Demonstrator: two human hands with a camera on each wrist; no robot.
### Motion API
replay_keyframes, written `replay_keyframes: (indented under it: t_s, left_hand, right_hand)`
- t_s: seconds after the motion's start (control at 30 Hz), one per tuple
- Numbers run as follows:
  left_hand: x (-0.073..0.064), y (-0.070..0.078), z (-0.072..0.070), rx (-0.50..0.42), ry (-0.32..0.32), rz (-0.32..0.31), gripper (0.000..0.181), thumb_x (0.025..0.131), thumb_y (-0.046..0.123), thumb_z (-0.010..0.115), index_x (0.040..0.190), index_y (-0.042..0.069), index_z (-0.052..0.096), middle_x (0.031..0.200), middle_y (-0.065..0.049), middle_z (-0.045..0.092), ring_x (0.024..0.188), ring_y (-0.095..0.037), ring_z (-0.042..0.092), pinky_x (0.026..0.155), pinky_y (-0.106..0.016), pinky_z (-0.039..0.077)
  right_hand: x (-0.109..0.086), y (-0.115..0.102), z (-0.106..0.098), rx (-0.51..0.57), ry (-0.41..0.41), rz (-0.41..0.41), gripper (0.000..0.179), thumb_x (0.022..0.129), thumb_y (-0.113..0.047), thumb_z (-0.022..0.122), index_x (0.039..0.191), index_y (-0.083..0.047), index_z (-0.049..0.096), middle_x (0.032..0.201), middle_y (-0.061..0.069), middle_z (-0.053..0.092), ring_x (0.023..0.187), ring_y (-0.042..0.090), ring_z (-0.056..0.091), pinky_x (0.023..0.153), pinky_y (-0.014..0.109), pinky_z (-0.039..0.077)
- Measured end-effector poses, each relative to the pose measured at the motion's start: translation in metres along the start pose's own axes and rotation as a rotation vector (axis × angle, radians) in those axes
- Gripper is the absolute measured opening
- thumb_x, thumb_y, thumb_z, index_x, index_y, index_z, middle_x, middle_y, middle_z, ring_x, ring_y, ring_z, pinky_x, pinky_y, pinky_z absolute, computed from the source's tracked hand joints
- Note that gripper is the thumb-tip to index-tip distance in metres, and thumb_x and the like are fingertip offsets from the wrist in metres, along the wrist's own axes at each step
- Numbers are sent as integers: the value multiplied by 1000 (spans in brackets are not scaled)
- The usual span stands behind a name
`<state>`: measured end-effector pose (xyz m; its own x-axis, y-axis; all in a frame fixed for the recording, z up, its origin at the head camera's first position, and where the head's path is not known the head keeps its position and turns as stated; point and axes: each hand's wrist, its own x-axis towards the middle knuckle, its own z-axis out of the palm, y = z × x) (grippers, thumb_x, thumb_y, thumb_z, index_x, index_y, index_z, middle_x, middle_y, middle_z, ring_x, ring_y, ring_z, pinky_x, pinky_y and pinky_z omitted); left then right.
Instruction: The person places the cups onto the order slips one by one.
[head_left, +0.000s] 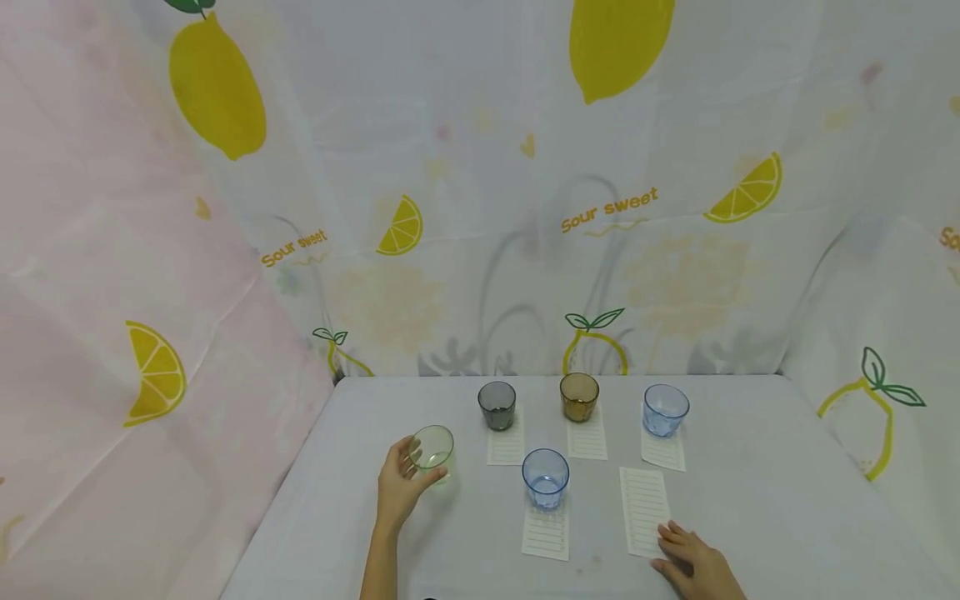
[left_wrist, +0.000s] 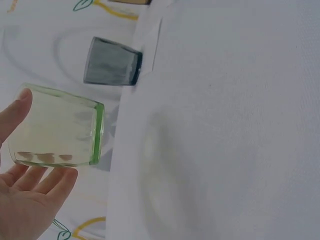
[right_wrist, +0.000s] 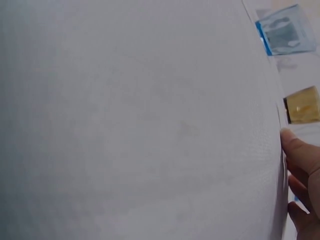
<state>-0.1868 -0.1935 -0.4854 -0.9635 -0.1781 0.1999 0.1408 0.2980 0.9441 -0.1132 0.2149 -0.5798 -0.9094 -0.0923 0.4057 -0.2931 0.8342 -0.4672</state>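
Note:
My left hand [head_left: 401, 490] grips a pale green glass [head_left: 432, 450] between thumb and fingers at the left of the table. In the left wrist view the glass [left_wrist: 57, 126] appears raised off the white tabletop, with the thumb on one side and the fingers on the other. At the front right, my right hand [head_left: 693, 562] rests with loosely bent fingers at the edge of a printed paper strip [head_left: 645, 510]. Nothing is seen in its grasp. Nearest to that strip, a blue glass [head_left: 546, 479] stands upright on another paper strip [head_left: 546, 535].
Along the back stand a grey glass [head_left: 497, 406], an amber glass [head_left: 579, 397] and a second blue glass [head_left: 665, 411], each at the far end of a paper strip. A lemon-print cloth [head_left: 480, 167] hangs behind and beside the white table [head_left: 337, 483].

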Motion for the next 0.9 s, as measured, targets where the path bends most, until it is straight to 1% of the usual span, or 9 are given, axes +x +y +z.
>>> replay_keyframes:
  t_s: [0.07, 0.1, 0.17, 0.27, 0.47, 0.6, 0.73, 0.83, 0.9]
  left_hand:
    - [2, -4, 1, -2, -7, 0, 73, 71, -1, 79, 130, -14, 39, 129, -35, 48, 120, -48, 46, 101, -49, 40]
    - [3, -6, 1, -1, -10, 1, 73, 71, 0, 80, 131, -13, 39, 129, -34, 48, 120, -47, 47, 101, -48, 40]
    - [4, -11, 3, -8, -16, 11, 75, 71, 2, 81, 131, -12, 39, 129, -32, 49, 120, -45, 48, 101, -47, 41]
    - [6, -13, 4, -26, -31, 38, 76, 69, 4, 82, 131, -11, 40, 129, -31, 50, 120, -44, 49, 101, -47, 41]
    - [9, -8, 9, -58, -61, 22, 78, 70, 7, 82, 133, -7, 40, 133, -27, 48, 123, -40, 47, 104, -45, 39]
    - [9, 0, 11, -65, -79, 3, 78, 70, 4, 82, 134, -8, 39, 134, -29, 47, 124, -40, 46, 105, -45, 38]
    - [3, 19, 12, -60, -92, 13, 76, 70, 1, 80, 132, -12, 39, 132, -32, 46, 123, -44, 46, 104, -49, 37]
    - [-2, 33, 12, -49, -98, 25, 74, 71, 0, 79, 131, -15, 39, 131, -34, 46, 122, -46, 46, 103, -50, 38]
    - [-3, 37, 13, -48, -99, 20, 74, 70, -1, 79, 130, -15, 39, 131, -34, 47, 122, -46, 45, 103, -49, 38]
  right_hand:
    - [0, 1, 0, -19, -4, -13, 30, 61, -19, 85, 82, 0, 74, 95, 9, 72, 94, 25, 67, 80, 38, 54]
    - [0, 1, 0, -20, -2, -22, 31, 60, -19, 85, 82, 0, 74, 95, 10, 72, 93, 26, 67, 78, 41, 55]
    - [0, 2, 0, -19, 5, -38, 31, 60, -19, 85, 81, 0, 74, 94, 10, 72, 91, 26, 66, 75, 43, 55]
    - [0, 2, 0, -10, 18, -48, 31, 58, -19, 86, 80, 0, 73, 92, 10, 72, 89, 29, 65, 73, 43, 55]
    - [0, -1, -2, 10, 0, -3, 32, 59, -18, 86, 83, 0, 73, 94, 9, 71, 88, 30, 64, 74, 41, 55]
    - [0, 0, -1, 19, 52, -66, 35, 56, -15, 87, 85, -1, 73, 96, 10, 70, 85, 27, 62, 71, 38, 54]
    - [3, 3, 2, -4, 99, -128, 40, 53, -15, 87, 87, -1, 72, 99, 12, 69, 84, 28, 60, 69, 37, 53]
    - [4, 4, 2, -15, 96, -127, 44, 53, -18, 88, 90, -1, 72, 103, 14, 69, 88, 31, 61, 72, 36, 53]
    - [4, 5, 2, 4, 63, -117, 46, 55, -20, 87, 92, 2, 71, 106, 17, 67, 92, 35, 61, 75, 40, 53]
